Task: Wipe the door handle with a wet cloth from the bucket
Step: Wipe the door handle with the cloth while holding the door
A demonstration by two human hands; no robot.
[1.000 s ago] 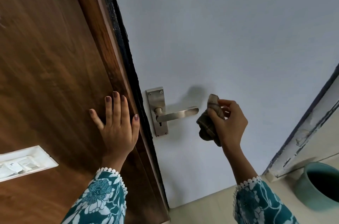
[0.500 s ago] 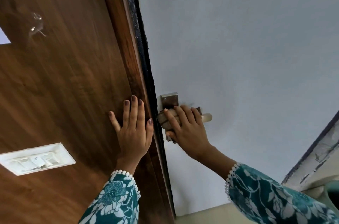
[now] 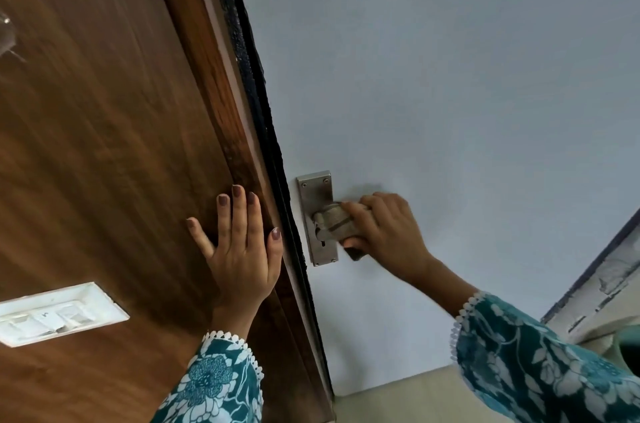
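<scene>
A metal door handle with a tall backplate (image 3: 316,190) is fixed to the pale blue-grey door (image 3: 433,76). My right hand (image 3: 384,228) is wrapped round the lever with a brownish-grey cloth (image 3: 334,220) bunched over it, so the lever is hidden. My left hand (image 3: 239,242) lies flat, fingers spread, on the brown wooden panel (image 3: 104,145) just left of the door edge. It holds nothing.
A white switch plate (image 3: 55,313) is set into the wooden panel at lower left. A black strip (image 3: 256,83) runs along the door edge. The teal bucket's rim (image 3: 628,346) shows at the lower right edge, beside a chipped door frame (image 3: 602,280). Pale floor lies below.
My right hand went from holding the cloth off the lever's end to gripping the lever with it, and has now slid a little to the right. My left hand stays pressed on the wood.
</scene>
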